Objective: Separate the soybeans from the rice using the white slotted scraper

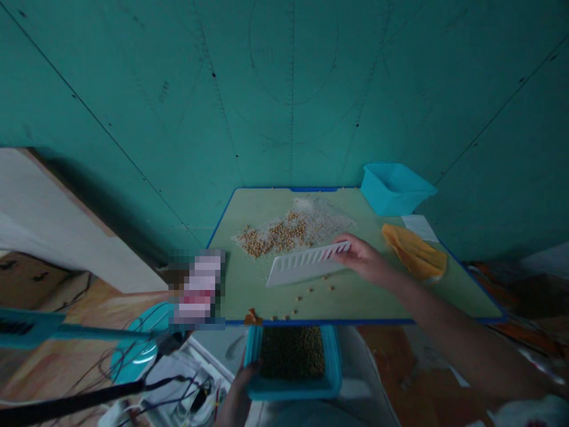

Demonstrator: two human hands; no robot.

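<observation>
My right hand (362,259) grips the right end of a white plastic panel (306,271) with a row of slots along its upper edge. The panel stands tilted over the table, its lower edge at or near the surface. Just beyond it lie a pile of round tan beans (280,234) and a spread of small white grains (326,219). Below the table's front edge, over the lap, my left hand (242,385) holds the left side of a blue plastic bin (293,391). Inside the bin are dark green and tan beans (293,353).
A pale green table (377,302) with a blue edge stands against a green wall (284,118). At its right are a turquoise bin (395,198), an orange cloth (415,252) and a white sheet (420,227). Several loose beans and an orange-brown scrap (252,318) lie near the front edge.
</observation>
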